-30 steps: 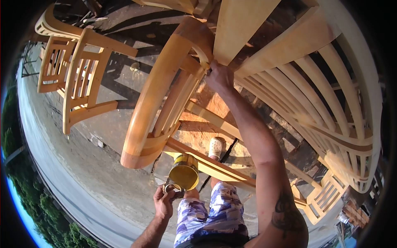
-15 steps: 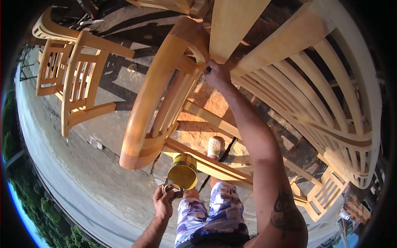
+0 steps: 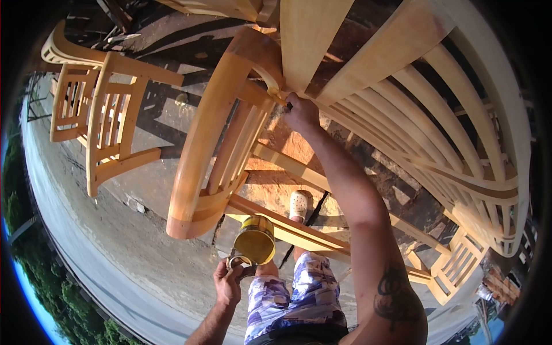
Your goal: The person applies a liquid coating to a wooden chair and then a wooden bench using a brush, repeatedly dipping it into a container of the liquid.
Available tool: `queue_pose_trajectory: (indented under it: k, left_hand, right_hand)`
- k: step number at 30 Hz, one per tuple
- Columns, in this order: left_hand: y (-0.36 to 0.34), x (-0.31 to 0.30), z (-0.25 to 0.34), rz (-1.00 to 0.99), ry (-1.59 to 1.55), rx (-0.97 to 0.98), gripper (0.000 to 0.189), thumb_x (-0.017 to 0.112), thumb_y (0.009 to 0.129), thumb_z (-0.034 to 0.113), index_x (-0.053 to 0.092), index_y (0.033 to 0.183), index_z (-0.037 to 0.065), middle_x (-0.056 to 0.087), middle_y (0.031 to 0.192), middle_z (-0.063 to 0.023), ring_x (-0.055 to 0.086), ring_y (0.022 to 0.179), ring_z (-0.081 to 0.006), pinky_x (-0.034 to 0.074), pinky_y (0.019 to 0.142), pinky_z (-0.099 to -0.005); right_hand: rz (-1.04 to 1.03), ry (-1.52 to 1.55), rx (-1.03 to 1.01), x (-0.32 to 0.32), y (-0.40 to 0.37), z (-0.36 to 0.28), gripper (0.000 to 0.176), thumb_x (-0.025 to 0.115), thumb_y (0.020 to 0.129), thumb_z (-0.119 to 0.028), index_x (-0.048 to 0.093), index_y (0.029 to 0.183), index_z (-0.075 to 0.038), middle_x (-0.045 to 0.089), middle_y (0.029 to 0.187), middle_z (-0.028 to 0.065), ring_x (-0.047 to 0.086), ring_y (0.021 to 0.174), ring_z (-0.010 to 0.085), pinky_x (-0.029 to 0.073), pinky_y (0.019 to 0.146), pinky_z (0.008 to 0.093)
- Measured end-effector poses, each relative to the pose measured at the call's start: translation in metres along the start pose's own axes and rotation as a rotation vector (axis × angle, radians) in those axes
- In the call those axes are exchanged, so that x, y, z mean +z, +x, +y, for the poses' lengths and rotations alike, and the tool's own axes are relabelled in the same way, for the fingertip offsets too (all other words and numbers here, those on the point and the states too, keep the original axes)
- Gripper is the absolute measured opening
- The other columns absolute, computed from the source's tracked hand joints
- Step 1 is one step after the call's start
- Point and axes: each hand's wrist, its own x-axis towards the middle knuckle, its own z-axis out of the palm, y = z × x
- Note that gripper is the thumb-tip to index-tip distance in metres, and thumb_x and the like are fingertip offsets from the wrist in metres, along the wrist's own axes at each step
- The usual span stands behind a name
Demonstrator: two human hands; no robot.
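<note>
My right hand [image 3: 302,113] is closed around a paintbrush [image 3: 278,96], whose pale bristle end is against the inner corner of a wooden armrest frame [image 3: 204,126]. Only a bit of its dark handle shows at the fingers. Low and to the left, my left hand [image 3: 227,282] grips a yellow can [image 3: 255,240] by a loop-shaped handle at its side. The can tilts toward me, and amber liquid or coating shows inside. The armrest is curved, glossy and slatted underneath.
A long slatted backrest [image 3: 437,109] fills the right side. Wooden rails [image 3: 293,167] cross near my feet. Another wooden chair [image 3: 118,109] stands at the left, and more slatted furniture [image 3: 458,265] at the lower right. Concrete ground [image 3: 138,230] stretches to the left.
My right hand has shifted slightly down, and more of the brush's bristle end now shows at the corner. My left hand and the can stay almost in place.
</note>
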Motion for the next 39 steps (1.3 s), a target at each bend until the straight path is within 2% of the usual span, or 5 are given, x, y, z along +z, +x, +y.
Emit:
queue_pose_trajectory:
  k: [12,19,26,32,39]
  left_hand:
    - [0.002,0.0,-0.005,-0.05,-0.05,0.006,0.025,0.055,0.084,-0.012,0.064,0.105,-0.001,0.069,0.101,-0.0101,0.07,0.086,-0.025,0.062,0.077,-0.0404]
    - [0.0,0.0,0.006,0.006,-0.046,0.022,0.023,0.055,0.083,-0.011,0.063,0.102,0.0,0.07,0.097,-0.011,0.071,0.086,-0.024,0.062,0.079,-0.0395]
    - [0.007,0.007,0.016,-0.068,0.004,0.083,0.029,0.057,0.086,-0.007,0.063,0.114,-0.002,0.07,0.105,-0.0092,0.069,0.094,-0.0193,0.058,0.087,-0.0352]
    - [0.005,0.013,0.028,-0.171,-0.015,0.13,0.026,0.058,0.089,-0.008,0.064,0.114,-0.003,0.072,0.102,-0.0085,0.069,0.092,-0.0169,0.056,0.085,-0.0307]
    - [-0.011,0.005,0.035,-0.267,0.105,0.167,0.027,0.058,0.089,-0.006,0.063,0.115,-0.002,0.07,0.104,-0.0081,0.069,0.093,-0.0179,0.058,0.086,-0.0335]
  right_hand:
    - [0.238,-0.124,-0.218,0.027,-0.012,-0.007,0.021,0.071,0.079,-0.011,0.062,0.098,-0.005,0.069,0.084,0.0188,0.069,0.08,0.0358,0.056,0.068,0.0483]
    - [0.395,0.474,0.117,-0.054,-0.124,-0.015,0.025,0.071,0.091,-0.012,0.063,0.113,-0.004,0.063,0.076,0.005,0.056,0.062,0.0123,0.046,0.056,0.026]
    - [0.09,1.174,0.266,-0.191,-0.232,-0.093,0.029,0.068,0.095,-0.023,0.063,0.111,0.002,0.059,0.072,0.003,0.053,0.064,0.0107,0.045,0.06,0.0275]
    - [-0.313,0.452,-0.362,-0.192,-0.254,-0.189,0.027,0.073,0.088,-0.017,0.067,0.109,-0.002,0.071,0.087,0.0115,0.069,0.075,0.0246,0.054,0.064,0.0344]
    - [-0.62,-0.024,-0.329,-0.12,-0.28,-0.215,0.049,0.074,0.071,-0.005,0.064,0.12,-0.004,0.063,0.092,0.013,0.068,0.079,0.0346,0.056,0.069,0.0432]
